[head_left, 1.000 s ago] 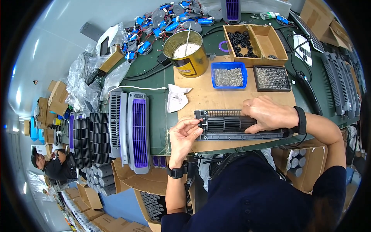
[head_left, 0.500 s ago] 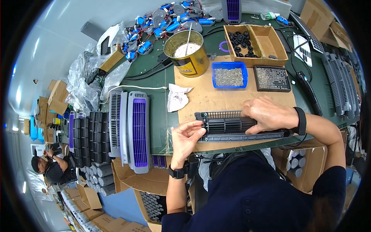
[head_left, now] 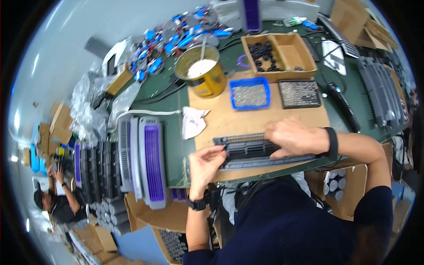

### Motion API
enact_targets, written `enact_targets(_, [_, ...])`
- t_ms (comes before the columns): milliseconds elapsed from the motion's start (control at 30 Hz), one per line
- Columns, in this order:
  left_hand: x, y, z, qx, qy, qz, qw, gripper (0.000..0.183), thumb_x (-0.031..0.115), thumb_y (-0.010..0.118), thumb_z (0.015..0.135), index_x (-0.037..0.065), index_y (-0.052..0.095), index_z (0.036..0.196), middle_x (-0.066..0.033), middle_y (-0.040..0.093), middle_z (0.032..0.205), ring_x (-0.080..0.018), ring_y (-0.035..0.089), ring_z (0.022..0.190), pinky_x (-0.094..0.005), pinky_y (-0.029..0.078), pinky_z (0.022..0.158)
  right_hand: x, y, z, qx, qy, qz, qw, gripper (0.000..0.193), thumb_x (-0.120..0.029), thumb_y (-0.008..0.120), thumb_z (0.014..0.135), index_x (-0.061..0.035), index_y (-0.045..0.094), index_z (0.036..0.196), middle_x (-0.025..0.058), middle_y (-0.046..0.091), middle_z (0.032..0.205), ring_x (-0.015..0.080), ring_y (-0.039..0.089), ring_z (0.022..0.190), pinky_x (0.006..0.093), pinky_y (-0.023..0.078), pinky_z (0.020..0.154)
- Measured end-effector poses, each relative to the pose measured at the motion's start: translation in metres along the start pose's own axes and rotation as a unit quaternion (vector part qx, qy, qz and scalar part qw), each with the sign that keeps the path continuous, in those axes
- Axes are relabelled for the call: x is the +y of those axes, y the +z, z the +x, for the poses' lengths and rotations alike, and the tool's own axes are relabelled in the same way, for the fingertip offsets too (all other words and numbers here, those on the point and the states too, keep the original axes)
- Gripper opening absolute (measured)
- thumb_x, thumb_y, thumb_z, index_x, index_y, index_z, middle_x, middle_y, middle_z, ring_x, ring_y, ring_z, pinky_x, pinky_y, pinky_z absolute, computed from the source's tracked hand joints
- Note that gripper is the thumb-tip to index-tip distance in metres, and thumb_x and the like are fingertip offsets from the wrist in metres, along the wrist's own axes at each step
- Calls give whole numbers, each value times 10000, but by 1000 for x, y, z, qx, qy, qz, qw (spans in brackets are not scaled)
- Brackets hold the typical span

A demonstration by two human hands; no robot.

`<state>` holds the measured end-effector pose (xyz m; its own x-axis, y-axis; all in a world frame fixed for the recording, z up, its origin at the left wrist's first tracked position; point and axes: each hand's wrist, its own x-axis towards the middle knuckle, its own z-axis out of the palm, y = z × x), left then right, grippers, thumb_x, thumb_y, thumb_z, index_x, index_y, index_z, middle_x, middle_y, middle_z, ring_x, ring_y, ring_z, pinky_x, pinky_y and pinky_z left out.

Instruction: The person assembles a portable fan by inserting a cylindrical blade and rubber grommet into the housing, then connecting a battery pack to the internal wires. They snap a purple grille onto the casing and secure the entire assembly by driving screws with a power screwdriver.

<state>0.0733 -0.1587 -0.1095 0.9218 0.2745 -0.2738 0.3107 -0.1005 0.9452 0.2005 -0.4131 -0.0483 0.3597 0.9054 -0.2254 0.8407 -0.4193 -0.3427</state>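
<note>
my left hand (head_left: 205,165) at the left end of the grey housing (head_left: 260,163), thumb and fingertips nearly together — what they pinch i cannot tell, my right hand (head_left: 293,134) clasped over its right part, housing lying on brown cardboard (head_left: 216,120), near a blue tray (head_left: 251,107)

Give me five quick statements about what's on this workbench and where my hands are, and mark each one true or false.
1. The left hand is at the left end of the dark housing. True.
2. The blue tray stands to the right of the black tray. False: it stands to the left.
3. The right hand is over the right part of the dark housing. True.
4. A stick stands in the yellow can. True.
5. The pile of black parts fills the right compartment of the cardboard box. False: the pile is in the left one.
</note>
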Motion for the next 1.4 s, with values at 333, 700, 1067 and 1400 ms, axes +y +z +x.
enact_targets(333, [-10,-4,-3,33,-2,-9,999,209,59,745,843,-70,704,1002,-50,702,830,-56,616,712,-192,498,665,85,-91,3,148,102,84,980,211,-131,736,714,25,705,853,184,673,728,326,663,683,406,526,624])
enact_targets(700, [-1,2,-6,80,57,0,995,233,105,732,877,-68,701,1030,-63,698,852,-94,631,736,-225,514,680,191,-64,34,79,316,-113,939,179,-25,693,704,73,667,851,265,684,906,401,678,908,422,558,790])
enact_targets(1067, [33,12,-11,160,174,135,962,173,37,720,836,-66,709,974,-143,704,866,-203,708,763,-295,562,702,193,-73,11,338,246,-101,903,137,-16,664,748,14,697,878,233,680,873,379,672,865,444,542,775])
enact_targets(1400, [34,16,-12,165,201,105,960,152,30,732,833,-62,710,953,-116,705,839,-161,684,728,-270,546,684,169,-78,10,407,228,155,871,208,-13,677,843,44,685,1043,139,726,910,196,704,819,316,559,744])
